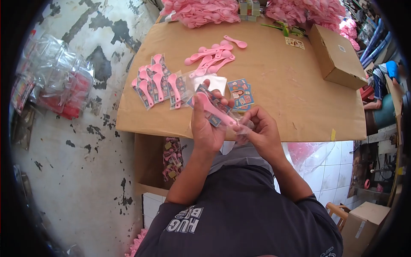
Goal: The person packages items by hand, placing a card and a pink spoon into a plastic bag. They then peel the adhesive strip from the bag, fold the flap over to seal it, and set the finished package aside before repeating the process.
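Note:
My left hand (205, 124) is wrapped round a clear plastic bag holding a pink spoon (217, 112) and a blue printed card. The fingers of my right hand (260, 128) pinch the loose end of the same plastic bag (244, 129), near the spoon's handle end. Just beyond my hands lies a stack of blue printed cards (241, 93). Beside it are clear empty bags (218, 83), partly hidden by my left fingers. To the left, several bagged spoons (157, 83) lie overlapping on the table. Loose pink spoons (212, 58) form a small pile farther back.
Large heaps of pink spoons (201, 13) fill the table's far edge. A cardboard box (336, 55) stands at the right, with green-handled scissors (284, 29) near it. Below the table's left side, an open carton (150, 162) holds packed items. Another person (379, 79) is at far right.

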Demonstrator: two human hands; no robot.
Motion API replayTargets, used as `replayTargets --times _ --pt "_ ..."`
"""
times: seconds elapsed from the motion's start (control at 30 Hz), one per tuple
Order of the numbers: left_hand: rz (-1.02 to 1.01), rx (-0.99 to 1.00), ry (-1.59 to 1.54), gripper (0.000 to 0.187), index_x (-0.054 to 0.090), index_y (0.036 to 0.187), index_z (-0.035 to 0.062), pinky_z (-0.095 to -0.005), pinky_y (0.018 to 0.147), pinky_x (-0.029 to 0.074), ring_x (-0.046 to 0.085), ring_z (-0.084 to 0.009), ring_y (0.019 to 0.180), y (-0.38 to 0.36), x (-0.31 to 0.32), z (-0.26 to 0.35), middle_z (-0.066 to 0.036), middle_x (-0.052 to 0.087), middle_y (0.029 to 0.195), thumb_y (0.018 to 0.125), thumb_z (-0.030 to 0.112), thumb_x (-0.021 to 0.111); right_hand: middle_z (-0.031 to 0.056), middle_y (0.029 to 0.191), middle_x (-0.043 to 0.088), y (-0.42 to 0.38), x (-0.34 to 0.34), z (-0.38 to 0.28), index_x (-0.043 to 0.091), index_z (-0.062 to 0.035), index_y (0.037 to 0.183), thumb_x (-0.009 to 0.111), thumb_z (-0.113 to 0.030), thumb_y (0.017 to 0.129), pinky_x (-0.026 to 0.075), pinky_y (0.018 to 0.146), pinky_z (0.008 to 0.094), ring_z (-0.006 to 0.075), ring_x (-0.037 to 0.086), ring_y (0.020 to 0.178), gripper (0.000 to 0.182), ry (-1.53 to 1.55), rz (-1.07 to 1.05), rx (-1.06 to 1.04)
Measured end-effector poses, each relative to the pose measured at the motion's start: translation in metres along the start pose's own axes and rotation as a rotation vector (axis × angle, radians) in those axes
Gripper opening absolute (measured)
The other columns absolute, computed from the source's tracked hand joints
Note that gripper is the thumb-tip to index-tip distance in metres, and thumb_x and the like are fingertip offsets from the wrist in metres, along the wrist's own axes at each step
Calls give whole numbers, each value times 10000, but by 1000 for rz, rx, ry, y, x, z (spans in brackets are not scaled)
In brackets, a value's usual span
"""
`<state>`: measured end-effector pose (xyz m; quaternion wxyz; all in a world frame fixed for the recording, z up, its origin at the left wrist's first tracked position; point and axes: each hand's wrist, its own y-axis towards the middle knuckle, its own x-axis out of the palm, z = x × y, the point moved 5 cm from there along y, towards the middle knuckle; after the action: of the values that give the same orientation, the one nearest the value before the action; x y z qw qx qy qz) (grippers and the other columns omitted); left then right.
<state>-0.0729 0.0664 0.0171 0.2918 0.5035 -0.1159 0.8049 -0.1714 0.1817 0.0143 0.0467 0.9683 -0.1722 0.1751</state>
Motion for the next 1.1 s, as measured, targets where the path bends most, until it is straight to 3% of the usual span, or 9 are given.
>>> replayTargets --times 0.13,0.37,0.43,0.53,0.6,0.7,0.83,1.0,1.1 --pt "25 -102 -8 503 408 1468 105 -396 990 543 619 -141 946 -8 5 -5 -33 576 1063 1073 398 514 -26 865 545 14 -2 16 510 -63 1034 792 -108 887 477 606 218 42 540 744 321 -187 152 -235" --pt "48 -238 -25 435 393 1472 64 -436 997 556 662 -189 1008 -1 -17 -8 -80 628 1109 1089 245 487 32 957 574 7 7 -12 622 -69 1168 824 -122 836 422 602 235 84 522 762 392 -477 327 -527" --pt "45 -249 -39 431 395 1472 62 -436 1004 552 662 -189 1016 4 -19 -6 -87 634 1128 1087 233 488 84 1076 609 -4 12 -18 729 -72 1073 832 -146 823 452 647 270 131 547 804 280 -814 107 -768" --pt "17 -242 -104 434 393 1473 54 -447 1032 537 659 -223 1087 11 -28 5 -129 633 1224 1088 234 480 103 1171 626 -15 4 -28 770 -84 913 815 -142 829 474 678 296 165 574 835 112 -657 -7 -740" --pt "11 -337 -118 478 391 1501 47 -457 1087 492 613 -258 1215 10 -27 9 -162 585 1366 1090 284 460 116 1254 627 -11 -5 -25 772 -120 1028 781 -105 838 487 736 304 204 590 931 191 -606 31 -660" --pt "-32 -381 -162 503 372 1484 20 -468 1127 452 526 -324 1338 7 -14 12 -227 511 1441 1099 341 421 117 1382 600 7 1 -35 747 -177 1172 729 -18 815 485 892 368 292 545 1205 390 -1053 142 -700" --pt "-57 -470 -76 573 321 1531 -4 -442 1151 414 476 -312 1395 -7 -9 15 -224 472 1495 1109 382 360 127 1435 564 25 33 -31 790 -242 1117 767 -45 726 410 1118 469 360 465 1369 438 -1295 21 -810" --pt "-105 -527 -102 584 298 1555 -9 -458 1153 402 468 -298 1405 -10 -20 18 -222 456 1515 1110 363 366 135 1402 592 34 48 -44 796 -225 1105 767 -59 745 429 1096 459 344 508 1329 398 -1175 -93 -849" --pt "-73 -384 113 627 286 1560 -16 -466 1171 375 438 -302 1430 -5 -26 29 -240 443 1521 1101 402 379 152 1184 692 42 30 -52 717 -65 1256 771 -18 791 502 946 357 243 660 1013 470 -690 -241 -757"
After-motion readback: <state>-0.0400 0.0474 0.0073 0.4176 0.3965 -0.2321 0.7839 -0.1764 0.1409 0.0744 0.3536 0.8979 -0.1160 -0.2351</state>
